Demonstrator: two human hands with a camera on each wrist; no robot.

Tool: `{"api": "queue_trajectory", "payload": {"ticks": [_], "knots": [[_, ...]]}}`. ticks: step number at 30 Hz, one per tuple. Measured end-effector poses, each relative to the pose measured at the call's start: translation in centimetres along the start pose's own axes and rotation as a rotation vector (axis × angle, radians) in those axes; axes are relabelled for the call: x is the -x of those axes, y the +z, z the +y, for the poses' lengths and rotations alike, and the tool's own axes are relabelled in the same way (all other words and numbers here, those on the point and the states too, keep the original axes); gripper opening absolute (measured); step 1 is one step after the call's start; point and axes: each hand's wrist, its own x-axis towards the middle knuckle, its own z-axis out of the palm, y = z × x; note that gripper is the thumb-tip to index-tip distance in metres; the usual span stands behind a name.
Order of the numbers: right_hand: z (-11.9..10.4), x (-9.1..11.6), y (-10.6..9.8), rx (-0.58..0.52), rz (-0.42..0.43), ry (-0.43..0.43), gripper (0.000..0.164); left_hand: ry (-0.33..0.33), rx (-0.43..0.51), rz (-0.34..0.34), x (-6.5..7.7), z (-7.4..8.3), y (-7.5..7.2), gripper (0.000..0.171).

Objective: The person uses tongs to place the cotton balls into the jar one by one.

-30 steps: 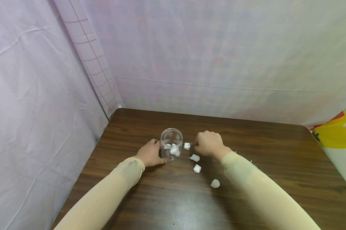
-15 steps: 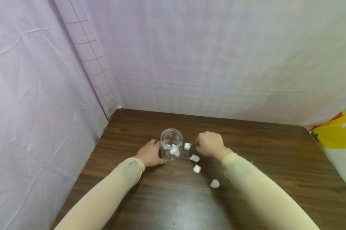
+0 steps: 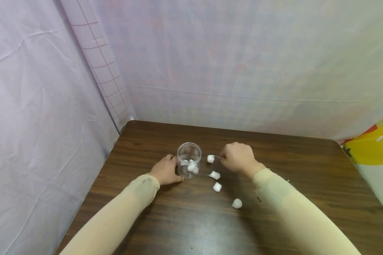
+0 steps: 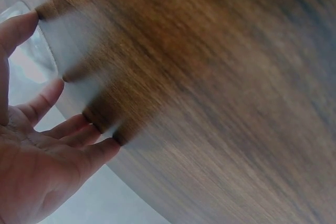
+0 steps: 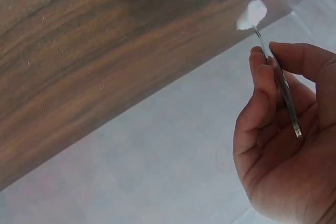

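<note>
A clear jar (image 3: pixel 189 156) stands upright with several white cotton balls (image 3: pixel 192 168) inside. My left hand (image 3: pixel 165 170) rests on the table at the jar's left side, thumb in front and fingers spread; in the left wrist view the fingers (image 4: pixel 68 129) look nearly straight. My right hand (image 3: pixel 239 156) pinches metal tweezers (image 5: pixel 281 85) between thumb and fingers. At the tweezers' tip is a cotton ball (image 5: pixel 253 15), right of the jar. Below it lie three more: one cotton ball (image 3: pixel 215 175), a second cotton ball (image 3: pixel 217 187) and a third cotton ball (image 3: pixel 237 203).
The brown wooden table (image 3: pixel 191 226) ends at a pale curtain (image 3: pixel 242 71) behind and a white cloth (image 3: pixel 35 124) on the left. A yellow printed item (image 3: pixel 376 143) is beyond the right edge. A small dark thing (image 3: pixel 258 199) is by the right sleeve.
My right hand has shifted slightly right and back, and the cotton ball at the tweezers' tip has moved with it, away from the jar. My left hand and the jar stay nearly in place.
</note>
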Motion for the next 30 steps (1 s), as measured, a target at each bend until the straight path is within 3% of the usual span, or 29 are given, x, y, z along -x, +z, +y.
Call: {"api": "queue_trajectory", "payload": {"ticks": [12, 18, 24, 30], "knots": [[0.4, 0.7, -3.0, -0.026, 0.062, -0.024, 0.024, 0.021, -0.015, 0.014, -0.1, -0.1, 0.0, 0.081], [0.4, 0.9, -5.5, -0.048, 0.128, -0.017, 0.017, 0.01, 0.001, -0.002, -0.1, 0.1, -0.2, 0.077], [-0.9, 0.9, -7.4, -0.049, 0.195, -0.044, 0.017, 0.012, -0.005, 0.002, 0.1, 0.1, -0.3, 0.078], [-3.1, 0.3, -7.6, -0.024, 0.22, -0.121, 0.016, 0.008, -0.012, 0.0, 0.3, 0.2, -0.7, 0.081]]}}
